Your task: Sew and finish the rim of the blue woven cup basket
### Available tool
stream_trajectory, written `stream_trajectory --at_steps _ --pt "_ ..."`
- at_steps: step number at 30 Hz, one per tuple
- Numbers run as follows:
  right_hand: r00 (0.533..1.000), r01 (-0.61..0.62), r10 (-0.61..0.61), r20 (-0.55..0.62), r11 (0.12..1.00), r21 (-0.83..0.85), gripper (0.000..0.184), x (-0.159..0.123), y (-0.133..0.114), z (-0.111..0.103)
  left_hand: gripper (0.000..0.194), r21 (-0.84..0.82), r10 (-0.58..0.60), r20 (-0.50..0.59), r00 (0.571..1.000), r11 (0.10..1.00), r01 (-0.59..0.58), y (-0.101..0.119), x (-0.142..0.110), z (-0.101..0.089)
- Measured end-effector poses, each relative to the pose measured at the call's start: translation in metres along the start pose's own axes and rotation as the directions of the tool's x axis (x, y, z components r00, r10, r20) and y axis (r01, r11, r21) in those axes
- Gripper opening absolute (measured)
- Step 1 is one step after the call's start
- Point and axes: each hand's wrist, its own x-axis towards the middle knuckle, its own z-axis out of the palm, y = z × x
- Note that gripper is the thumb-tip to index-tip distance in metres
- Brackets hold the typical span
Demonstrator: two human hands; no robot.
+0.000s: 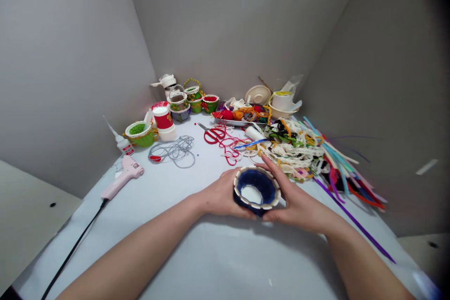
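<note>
Between my two hands is a small dark blue basket (257, 186) with a scalloped cream rim, tilted so that its inside and pale bottom face me. My left hand (225, 196) wraps round its left side, the thumb along the near wall. On the other side my right hand (293, 199) grips it, with the index finger stretched up past the rim and the thumb at the front. Parts of the left fingers are hidden behind the basket. Just beyond my right hand lies a heap of lace and braided trims (295, 150).
At left are a pink glue gun (123, 178), a glue bottle (124, 144) and a green basket (140, 135). Grey cord (176, 152) and red scissors (213, 135) lie mid-table. Small decorated baskets and a metal tray (239, 123) of yarn stand behind; coloured strips (342, 164) fan out right.
</note>
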Motion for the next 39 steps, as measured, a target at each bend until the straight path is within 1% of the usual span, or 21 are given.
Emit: stream_trajectory --at_steps 3,6,8,11,13,15,17,19,23,31,34,37,38,39 --pt "0.999 0.023 -0.018 -0.038 0.99 0.142 0.117 0.001 0.005 0.001 0.087 -0.183 0.13 0.019 0.991 0.975 -0.124 -0.004 0.002 -0.001" --pt "0.999 0.017 -0.008 -0.036 0.968 0.25 0.113 0.0 0.01 -0.002 0.087 -0.248 0.143 0.011 0.99 0.959 -0.136 -0.011 0.002 0.0" --pt "0.999 0.028 -0.016 -0.046 0.956 0.291 0.105 0.001 0.01 -0.005 0.088 -0.255 0.136 0.016 0.991 0.959 -0.128 -0.015 0.001 0.001" --pt "0.996 0.039 -0.009 -0.089 0.943 0.332 0.083 0.005 0.006 -0.009 0.088 -0.239 0.147 0.013 0.989 0.961 -0.14 -0.017 0.0 0.0" --pt "0.985 0.011 0.045 -0.164 0.945 0.325 0.061 0.009 0.002 -0.009 0.087 -0.204 0.155 0.011 0.988 0.967 -0.149 -0.017 0.0 -0.001" --pt "0.954 -0.039 0.123 -0.275 0.956 0.292 0.043 0.013 0.0 -0.007 0.086 -0.146 0.149 0.017 0.989 0.979 -0.144 -0.017 -0.001 -0.002" --pt "0.911 -0.087 0.179 -0.371 0.964 0.253 0.034 0.016 0.0 -0.004 0.088 -0.078 0.129 0.021 0.991 0.989 -0.127 -0.019 -0.002 -0.001" --pt "0.886 -0.113 0.199 -0.42 0.969 0.221 0.03 0.018 0.003 0.0 0.091 -0.006 0.098 0.02 0.995 0.995 -0.097 -0.021 -0.004 0.001" --pt "0.879 -0.134 0.196 -0.435 0.976 0.169 0.024 0.018 0.01 0.006 0.096 0.097 0.064 0.02 0.998 0.993 -0.066 -0.024 -0.006 0.006" --pt "0.886 -0.184 0.263 -0.382 0.956 0.229 0.017 0.019 0.009 0.006 0.094 0.084 0.047 0.007 0.999 0.995 -0.048 -0.028 -0.006 0.011" --pt "0.887 -0.189 0.273 -0.371 0.95 0.247 0.017 0.018 0.01 0.008 0.095 0.045 0.04 0.018 0.999 0.998 -0.04 -0.029 -0.006 0.009" --pt "0.884 -0.192 0.277 -0.377 0.95 0.248 0.018 0.018 0.01 0.008 0.106 -0.068 0.02 0.076 0.997 0.998 -0.015 -0.027 -0.006 0.003" --pt "0.884 -0.195 0.279 -0.376 0.949 0.246 0.018 0.018 0.01 0.008 0.104 -0.125 0.013 0.091 0.996 0.992 -0.001 -0.024 -0.006 0.0" --pt "0.884 -0.198 0.281 -0.372 0.949 0.245 0.018 0.018 0.009 0.009 0.097 -0.174 0.001 0.088 0.996 0.985 0.015 -0.02 -0.005 -0.002"
